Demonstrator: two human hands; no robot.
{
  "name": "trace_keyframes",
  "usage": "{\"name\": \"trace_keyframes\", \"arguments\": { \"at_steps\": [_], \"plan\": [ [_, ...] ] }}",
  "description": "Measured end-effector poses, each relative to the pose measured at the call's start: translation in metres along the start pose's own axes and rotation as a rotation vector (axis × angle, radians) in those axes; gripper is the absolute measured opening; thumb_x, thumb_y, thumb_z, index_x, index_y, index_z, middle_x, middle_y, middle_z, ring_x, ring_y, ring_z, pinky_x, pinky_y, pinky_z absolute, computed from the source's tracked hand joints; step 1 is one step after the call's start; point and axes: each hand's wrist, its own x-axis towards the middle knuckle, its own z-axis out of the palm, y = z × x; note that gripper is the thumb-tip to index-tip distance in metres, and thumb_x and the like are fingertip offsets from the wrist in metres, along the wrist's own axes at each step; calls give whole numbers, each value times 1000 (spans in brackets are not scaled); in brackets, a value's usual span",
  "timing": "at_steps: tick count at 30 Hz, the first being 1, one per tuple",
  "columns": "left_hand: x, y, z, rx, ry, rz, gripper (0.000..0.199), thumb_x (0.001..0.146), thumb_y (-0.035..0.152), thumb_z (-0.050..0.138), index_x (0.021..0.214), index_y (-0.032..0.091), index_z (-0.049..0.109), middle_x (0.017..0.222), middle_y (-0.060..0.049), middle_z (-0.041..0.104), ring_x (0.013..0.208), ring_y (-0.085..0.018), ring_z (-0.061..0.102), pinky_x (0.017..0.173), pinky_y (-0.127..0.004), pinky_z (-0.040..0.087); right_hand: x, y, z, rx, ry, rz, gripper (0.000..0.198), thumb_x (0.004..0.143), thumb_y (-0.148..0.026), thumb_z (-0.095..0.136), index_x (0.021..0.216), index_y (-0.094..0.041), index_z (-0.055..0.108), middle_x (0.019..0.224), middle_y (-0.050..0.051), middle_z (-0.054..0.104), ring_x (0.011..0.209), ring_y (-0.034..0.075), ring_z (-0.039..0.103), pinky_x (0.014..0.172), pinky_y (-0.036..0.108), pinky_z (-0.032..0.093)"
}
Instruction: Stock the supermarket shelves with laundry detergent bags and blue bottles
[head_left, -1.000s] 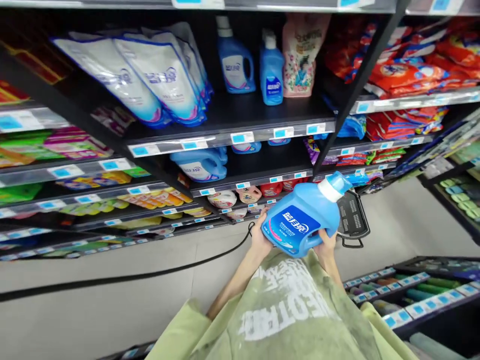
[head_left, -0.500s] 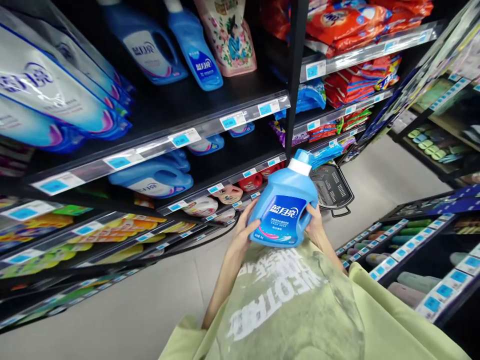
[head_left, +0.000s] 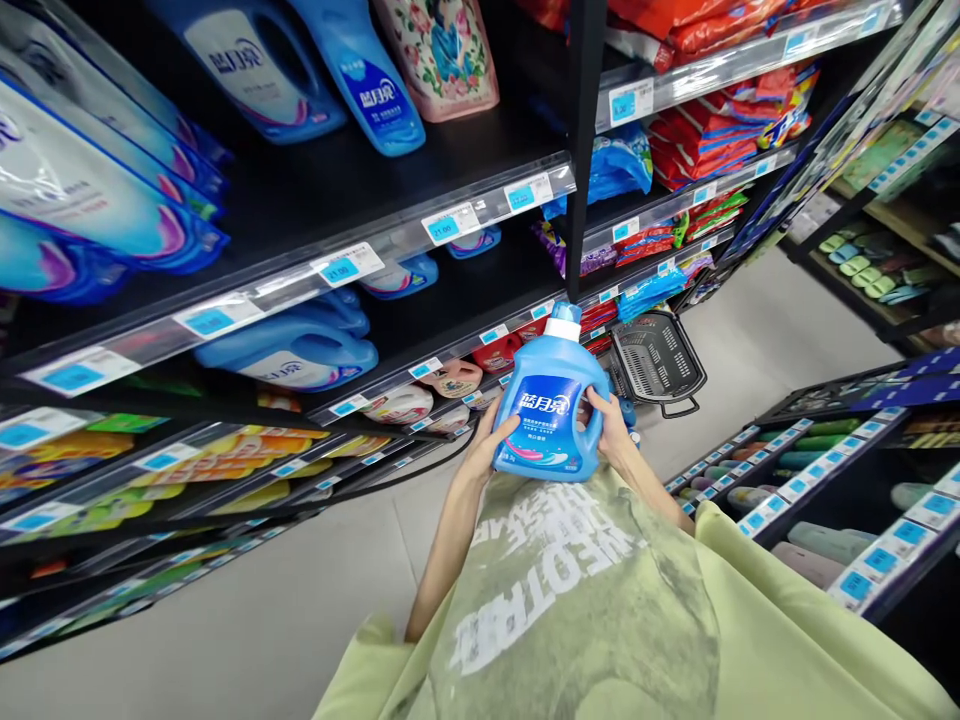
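A light-blue laundry detergent bottle with a white and blue cap is held upright, slightly tilted, in front of my chest, its dark-blue label facing me. My left hand grips its lower left side, with the thumb over the front. My right hand is wrapped round the handle on the right side; some of its fingers are hidden behind the bottle. Similar blue bottles stand on the upper shelf, and another blue bottle sits on the shelf below.
Black shelving with price tags runs along the left. A black shopping basket rests on the floor beyond the bottle. Red detergent bags fill the shelves at the back. Racks of slippers line the right side.
The detergent bottle has shifted a little left in view and turned more upright, both hands still on it. The view has moved slightly, so the upper shelf sits higher.
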Motion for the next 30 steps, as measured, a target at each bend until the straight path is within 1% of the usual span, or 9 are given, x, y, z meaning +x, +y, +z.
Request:
{"name": "trace_keyframes", "arguments": {
  "at_steps": [5,9,12,14,17,21,25,28,30],
  "plan": [
    [4,-3,3,-92,54,-31,76,76,55,86,144,29,62,143,-5,69,132,-34,63,112,-45,52,5,2,-5,-22,3,42,42,63,-41,97,69,-20,61,59,-4,61,49,11,54,47,23,52],
    [8,-5,6,-157,59,-20,67,79,60,82,136,29,67,134,-3,73,132,-33,63,112,-43,51,9,1,-8,-67,33,53,41,63,-43,96,75,-21,63,63,-2,66,53,14,59,48,25,54],
    [10,-7,9,-173,50,-1,68,80,60,81,137,26,67,134,-3,73,133,-33,62,112,-43,51,10,-3,-7,-80,45,51,44,60,-44,98,73,-21,62,62,-3,64,52,13,58,48,24,53],
    [9,-8,12,-167,39,-6,72,80,59,81,141,26,63,135,-5,73,131,-35,63,111,-44,52,11,-5,-5,-93,64,53,47,58,-46,98,69,-21,60,58,-4,61,48,11,54,44,23,50],
    [1,-6,18,-79,42,-8,83,75,52,87,148,28,56,139,-7,71,127,-36,66,109,-47,54,14,-7,-5,-150,132,58,52,53,-48,99,66,-21,57,52,-6,55,43,9,48,40,22,43],
    [-13,1,32,118,99,160,95,67,42,94,151,27,53,150,-11,62,137,-38,59,114,-51,50,23,-5,-13,-244,210,20,47,49,-39,96,68,-22,57,53,-6,58,44,11,51,42,24,45],
    [-30,14,47,267,124,294,98,69,45,93,155,27,50,155,-12,57,141,-40,55,117,-53,47,31,2,-22,-273,258,-97,35,52,-32,86,71,-23,58,59,-7,63,51,12,55,49,24,50],
    [-43,27,58,424,148,325,101,69,43,94,158,30,47,155,-11,58,142,-42,54,118,-56,45,34,5,-24,-320,265,-162,32,57,-32,85,74,-24,60,66,-7,67,56,12,55,55,24,51],
    [-50,36,68,508,168,343,101,68,41,94,158,33,48,154,-10,59,140,-45,54,120,-60,42,36,5,-21,-360,239,-203,33,63,-37,86,71,-24,57,65,-8,64,57,11,51,55,23,50]
  ]
}}
